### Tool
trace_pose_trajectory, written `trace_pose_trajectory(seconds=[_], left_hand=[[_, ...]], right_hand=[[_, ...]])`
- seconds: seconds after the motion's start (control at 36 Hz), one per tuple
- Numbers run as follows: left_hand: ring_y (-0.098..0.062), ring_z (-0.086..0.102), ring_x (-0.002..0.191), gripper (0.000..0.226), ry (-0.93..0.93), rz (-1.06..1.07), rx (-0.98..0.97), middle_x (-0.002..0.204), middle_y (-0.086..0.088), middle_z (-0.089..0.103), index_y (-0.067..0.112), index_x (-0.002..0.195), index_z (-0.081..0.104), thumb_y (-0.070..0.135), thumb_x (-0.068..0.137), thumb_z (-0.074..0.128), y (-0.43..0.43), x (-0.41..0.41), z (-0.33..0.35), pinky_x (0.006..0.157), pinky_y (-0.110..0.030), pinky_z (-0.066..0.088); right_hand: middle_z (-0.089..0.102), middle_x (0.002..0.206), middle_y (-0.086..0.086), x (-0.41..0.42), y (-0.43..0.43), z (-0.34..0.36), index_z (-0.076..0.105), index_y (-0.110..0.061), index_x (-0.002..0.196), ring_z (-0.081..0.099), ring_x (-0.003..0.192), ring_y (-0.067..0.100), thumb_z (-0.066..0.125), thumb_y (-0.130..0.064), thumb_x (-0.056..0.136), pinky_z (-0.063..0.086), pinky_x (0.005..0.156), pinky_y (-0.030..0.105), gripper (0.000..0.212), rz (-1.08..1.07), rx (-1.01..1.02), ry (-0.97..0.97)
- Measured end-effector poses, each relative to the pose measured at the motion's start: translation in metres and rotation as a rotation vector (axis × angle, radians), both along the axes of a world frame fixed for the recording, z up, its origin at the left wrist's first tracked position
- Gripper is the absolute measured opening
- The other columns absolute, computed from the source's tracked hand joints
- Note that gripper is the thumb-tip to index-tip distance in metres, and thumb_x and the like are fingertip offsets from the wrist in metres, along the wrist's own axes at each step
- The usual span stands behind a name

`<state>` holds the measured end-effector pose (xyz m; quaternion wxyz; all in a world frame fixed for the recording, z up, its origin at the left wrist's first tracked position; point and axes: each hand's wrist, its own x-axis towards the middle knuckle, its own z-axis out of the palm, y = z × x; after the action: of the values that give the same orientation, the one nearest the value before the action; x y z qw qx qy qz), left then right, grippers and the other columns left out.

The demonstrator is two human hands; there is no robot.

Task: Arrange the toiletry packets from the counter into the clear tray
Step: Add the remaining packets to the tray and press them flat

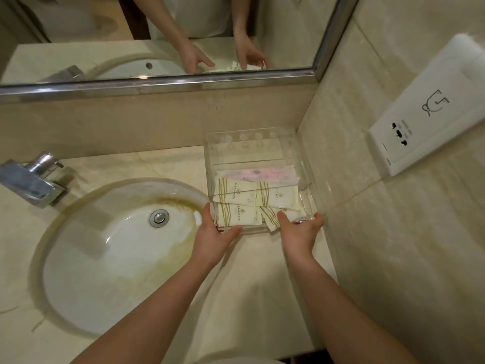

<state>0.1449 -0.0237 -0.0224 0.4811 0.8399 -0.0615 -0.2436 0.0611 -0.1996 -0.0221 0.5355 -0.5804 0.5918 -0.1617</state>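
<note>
The clear tray (265, 153) stands on the beige counter in the corner by the right wall. Inside it lie several cream toiletry packets (236, 193) with gold stripes, overlapping one another, and a pink floral packet (265, 173) behind them. One cream packet (270, 222) pokes over the tray's near edge. My left hand (214, 239) grips the tray's near left corner, thumb along the left wall. My right hand (299, 236) grips the near right corner, fingers curled over the rim and touching that packet.
An oval white sink (105, 258) with a stained rim fills the counter to the left, with a chrome tap (34, 179) behind it. A mirror (157, 35) runs along the back wall. A white socket panel (425, 114) sits on the right wall.
</note>
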Motion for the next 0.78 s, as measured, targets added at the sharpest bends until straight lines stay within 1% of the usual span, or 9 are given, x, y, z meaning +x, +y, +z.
trace_pose_trajectory(seconds=[0.06,0.08,0.14,0.22,0.31,0.39,0.5,0.64,0.78], left_hand=[[-0.009,0.062,0.106,0.085,-0.024,-0.018,0.045,0.116,0.019,0.059,0.031,0.147,0.023,0.049,0.079,0.072,-0.001,0.002,0.001,0.080,-0.023,0.043],[-0.015,0.063,0.108,0.082,-0.057,-0.022,0.094,0.118,0.015,0.061,0.030,0.146,0.024,0.052,0.080,0.068,-0.001,0.003,0.002,0.079,-0.026,0.044],[-0.025,0.058,0.113,0.079,-0.189,-0.001,0.225,0.126,0.000,0.058,0.021,0.145,0.028,0.051,0.082,0.065,-0.002,0.004,0.006,0.081,-0.032,0.046],[-0.031,0.049,0.106,0.065,-0.526,-0.071,0.311,0.113,-0.013,0.052,0.011,0.138,0.043,0.038,0.084,0.065,-0.004,0.001,0.013,0.087,-0.038,0.044],[-0.032,0.048,0.119,0.057,-0.805,-0.429,0.318,0.125,-0.013,0.056,0.007,0.136,0.049,0.039,0.088,0.053,-0.008,-0.003,0.012,0.101,-0.040,0.038],[-0.032,0.026,0.145,0.068,-0.765,-0.704,0.464,0.155,-0.011,0.036,0.009,0.148,0.035,0.050,0.094,0.035,-0.015,-0.006,0.007,0.118,-0.047,0.023],[-0.027,-0.008,0.151,0.074,-0.690,-0.795,0.576,0.165,-0.007,0.003,0.011,0.155,0.012,0.056,0.096,0.014,-0.019,-0.004,0.000,0.122,-0.046,0.003],[-0.026,-0.015,0.150,0.074,-0.663,-0.777,0.614,0.165,-0.005,-0.005,0.013,0.156,0.003,0.056,0.095,0.009,-0.027,-0.001,-0.001,0.122,-0.047,-0.001],[-0.030,-0.014,0.149,0.076,-0.642,-0.725,0.626,0.165,-0.006,-0.005,0.016,0.156,0.005,0.060,0.094,0.010,-0.035,-0.004,-0.002,0.121,-0.050,0.000]], right_hand=[[0.054,0.117,-0.001,0.002,0.002,-0.001,0.015,-0.017,0.151,0.056,0.079,0.006,0.084,-0.031,0.075,0.042,0.068,0.014,0.104,-0.010,0.004,-0.003],[0.047,0.134,0.008,0.002,0.005,0.000,0.014,-0.019,0.151,0.060,0.094,0.018,0.083,-0.036,0.076,0.045,0.078,0.023,0.104,-0.009,-0.005,0.012],[0.030,0.150,0.016,-0.002,0.010,0.003,0.016,-0.020,0.150,0.046,0.125,0.035,0.082,-0.043,0.074,0.045,0.096,0.039,0.103,0.027,-0.148,0.120],[0.038,0.145,0.017,-0.014,0.017,0.007,0.037,-0.016,0.143,0.037,0.130,0.036,0.075,-0.043,0.077,0.039,0.103,0.051,0.080,0.220,-0.604,0.235],[0.037,0.152,0.007,-0.024,0.022,0.005,0.042,-0.027,0.145,0.031,0.134,0.031,0.051,-0.049,0.089,0.036,0.103,0.051,0.061,0.527,-0.803,0.342],[0.033,0.159,0.000,-0.024,0.026,0.000,0.036,-0.032,0.150,0.024,0.142,0.031,0.031,-0.054,0.095,0.034,0.107,0.052,0.059,0.724,-0.803,0.431],[0.023,0.164,-0.001,-0.020,0.026,-0.008,0.028,-0.033,0.154,0.013,0.149,0.031,0.023,-0.055,0.098,0.024,0.114,0.054,0.060,0.806,-0.784,0.459],[0.012,0.167,-0.002,-0.009,0.018,-0.009,0.016,-0.037,0.157,0.003,0.152,0.030,0.018,-0.055,0.098,0.015,0.118,0.052,0.062,0.890,-0.773,0.505],[0.003,0.168,-0.003,0.002,0.007,-0.006,0.007,-0.038,0.157,-0.007,0.153,0.030,0.009,-0.058,0.095,0.009,0.119,0.052,0.066,0.919,-0.740,0.553]])
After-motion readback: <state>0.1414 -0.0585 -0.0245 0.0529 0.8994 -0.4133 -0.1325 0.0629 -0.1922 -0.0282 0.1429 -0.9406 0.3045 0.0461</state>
